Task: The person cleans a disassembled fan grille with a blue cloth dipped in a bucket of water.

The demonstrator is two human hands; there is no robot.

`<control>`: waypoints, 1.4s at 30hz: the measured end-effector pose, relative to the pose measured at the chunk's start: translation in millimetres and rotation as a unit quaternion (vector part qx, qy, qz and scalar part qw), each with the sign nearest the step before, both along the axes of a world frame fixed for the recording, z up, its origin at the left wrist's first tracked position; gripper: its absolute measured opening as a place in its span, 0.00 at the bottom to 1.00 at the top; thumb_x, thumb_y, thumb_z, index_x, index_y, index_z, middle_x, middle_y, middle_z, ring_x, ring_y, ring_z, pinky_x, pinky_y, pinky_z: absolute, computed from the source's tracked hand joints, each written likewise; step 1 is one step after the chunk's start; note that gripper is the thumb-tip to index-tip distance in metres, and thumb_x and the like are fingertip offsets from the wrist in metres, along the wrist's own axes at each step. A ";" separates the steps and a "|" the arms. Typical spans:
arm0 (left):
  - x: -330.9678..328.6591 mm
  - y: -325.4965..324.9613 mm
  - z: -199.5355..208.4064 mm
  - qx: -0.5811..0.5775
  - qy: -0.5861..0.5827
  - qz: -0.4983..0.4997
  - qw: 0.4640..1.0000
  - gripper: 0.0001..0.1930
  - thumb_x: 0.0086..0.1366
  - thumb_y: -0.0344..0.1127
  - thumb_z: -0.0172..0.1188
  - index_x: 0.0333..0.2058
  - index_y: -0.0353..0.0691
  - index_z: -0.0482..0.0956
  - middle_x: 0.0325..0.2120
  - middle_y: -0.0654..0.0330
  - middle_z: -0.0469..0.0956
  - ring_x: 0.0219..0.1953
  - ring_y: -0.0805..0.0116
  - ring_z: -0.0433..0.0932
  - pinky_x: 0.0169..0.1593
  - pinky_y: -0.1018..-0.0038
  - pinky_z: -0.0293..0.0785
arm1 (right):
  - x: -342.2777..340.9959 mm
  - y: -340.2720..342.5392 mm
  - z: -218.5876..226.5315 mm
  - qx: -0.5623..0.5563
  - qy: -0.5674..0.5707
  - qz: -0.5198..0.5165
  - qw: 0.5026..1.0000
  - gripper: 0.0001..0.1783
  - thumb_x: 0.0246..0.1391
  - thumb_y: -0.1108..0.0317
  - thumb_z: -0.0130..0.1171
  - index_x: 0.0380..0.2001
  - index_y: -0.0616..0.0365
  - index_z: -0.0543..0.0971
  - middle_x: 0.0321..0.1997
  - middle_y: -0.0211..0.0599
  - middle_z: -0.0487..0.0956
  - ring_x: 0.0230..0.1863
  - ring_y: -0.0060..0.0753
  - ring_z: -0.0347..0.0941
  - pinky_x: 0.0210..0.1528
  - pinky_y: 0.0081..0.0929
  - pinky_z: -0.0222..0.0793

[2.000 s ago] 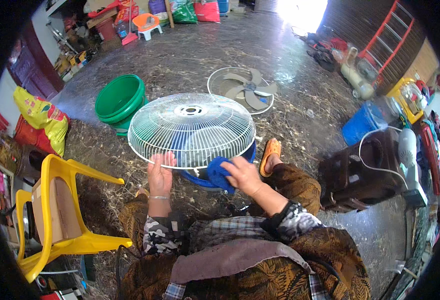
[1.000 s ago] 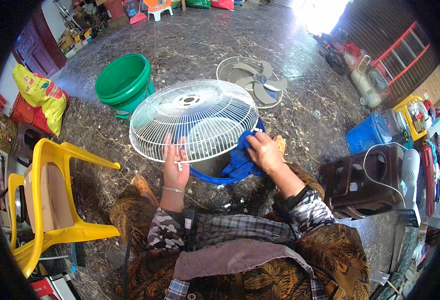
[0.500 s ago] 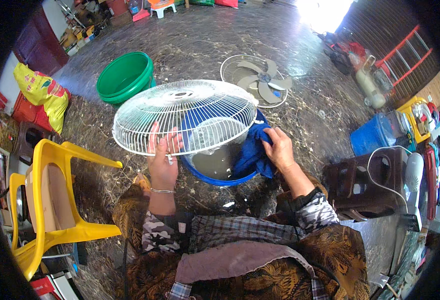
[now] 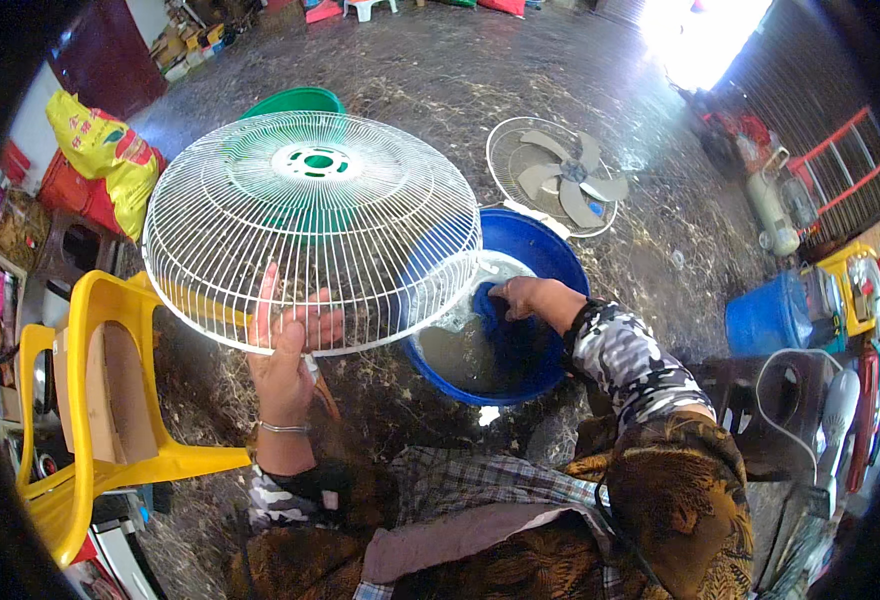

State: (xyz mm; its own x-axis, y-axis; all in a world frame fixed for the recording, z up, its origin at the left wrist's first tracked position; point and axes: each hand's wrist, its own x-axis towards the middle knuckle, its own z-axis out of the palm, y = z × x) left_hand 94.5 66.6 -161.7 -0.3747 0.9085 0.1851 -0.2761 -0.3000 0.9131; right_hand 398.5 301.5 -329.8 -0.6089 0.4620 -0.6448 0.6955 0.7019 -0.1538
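My left hand (image 4: 285, 350) grips the near rim of a white wire fan guard (image 4: 330, 215), its thumb outside and fingers behind the wires. The guard is tilted up, left of a blue basin (image 4: 575, 275), partly overlapping its left side. Murky, foamy water (image 4: 455, 355) stands in the basin. Over that water my right hand (image 4: 528, 298) clutches a dark blue cloth (image 4: 505, 335), which hangs down into it. Beyond the basin, a grey fan blade (image 4: 572, 172) lies in another white wire guard (image 4: 500, 150) on the floor.
A green bucket (image 4: 295, 98) stands behind the raised guard. To my left is a yellow plastic chair (image 4: 80, 400) with cardboard on it, near a yellow bag (image 4: 100, 150). At right are a blue bin (image 4: 760, 310), a dark stool (image 4: 760, 400) and a white corded appliance (image 4: 840, 410).
My left hand has shifted the fan guard left and tilted it up. My right hand has carried the cloth from the basin's right rim down into the water.
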 end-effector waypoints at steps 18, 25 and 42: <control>10.9 -18.2 -38.3 0.000 -0.015 -0.130 0.991 0.36 0.64 0.26 0.51 0.66 0.44 0.42 0.51 0.38 0.68 0.47 0.52 0.76 0.50 0.59 0.75 | 33.3 -113.2 189.5 -0.145 0.335 -0.247 0.898 0.29 0.50 0.53 0.63 0.49 0.62 0.72 0.48 0.47 0.75 0.49 0.38 0.70 0.52 0.31 0.65; 63.7 -28.6 -56.0 -0.017 -0.017 -0.161 0.987 0.37 0.64 0.26 0.52 0.66 0.41 0.40 0.54 0.38 0.65 0.50 0.52 0.74 0.53 0.61 0.72 | -18.6 -139.6 237.5 0.042 0.683 -0.149 0.714 0.33 0.48 0.58 0.65 0.54 0.65 0.68 0.54 0.47 0.71 0.57 0.38 0.66 0.61 0.33 0.57; 65.2 -48.7 -85.3 -0.065 0.130 -0.182 0.972 0.36 0.62 0.26 0.55 0.64 0.34 0.43 0.47 0.47 0.74 0.49 0.61 0.75 0.53 0.68 0.70 | -37.7 -58.5 68.2 0.148 0.461 -0.572 0.662 0.27 0.49 0.68 0.54 0.53 0.66 0.68 0.46 0.60 0.75 0.50 0.55 0.71 0.55 0.39 0.65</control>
